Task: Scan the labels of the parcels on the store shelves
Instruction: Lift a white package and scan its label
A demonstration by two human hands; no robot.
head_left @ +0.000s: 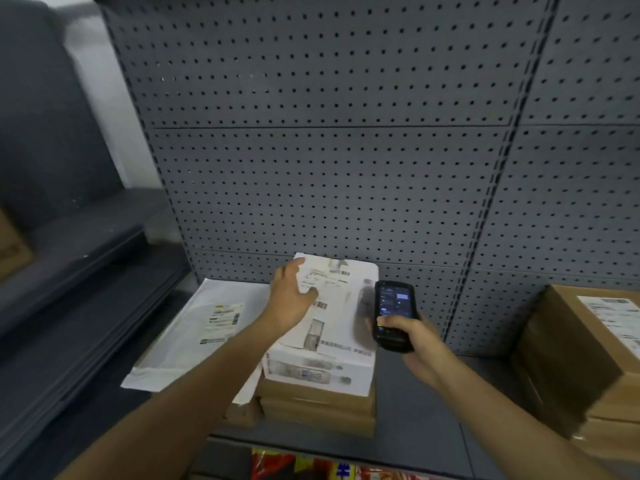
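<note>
1. two hands are out over the grey shelf point(419, 403) in the lower middle of the frame.
2. the left hand point(289, 299) lies flat on top of the white box point(332, 327), with its fingers loose and spread, not gripping. the fingertips touch the paper label point(325, 282) at its left edge.
3. the right hand point(412, 337) is closed around the bottom of the black scanner point(393, 313). the thumb sits on the keys. the screen glows and faces up at the person.
4. the white box is in the middle of the frame, on top of a stack of flat brown boxes point(318, 407). its long side runs from the front of the shelf back to the grey wall with holes point(329, 150).
5. the label is on the far end of the box top. it is up and to the left of the scanner's top end, and very near it. the scanner is just beside the right edge of the box.
6. i think the scanner must tip a bit to the left to face the label. the right hand is the one to do it, and the left hand should not cover the bars.
7. a white bag point(194, 327) with its own label lies to the left. a big brown box point(585, 344) with a label sits at the right edge.
</note>
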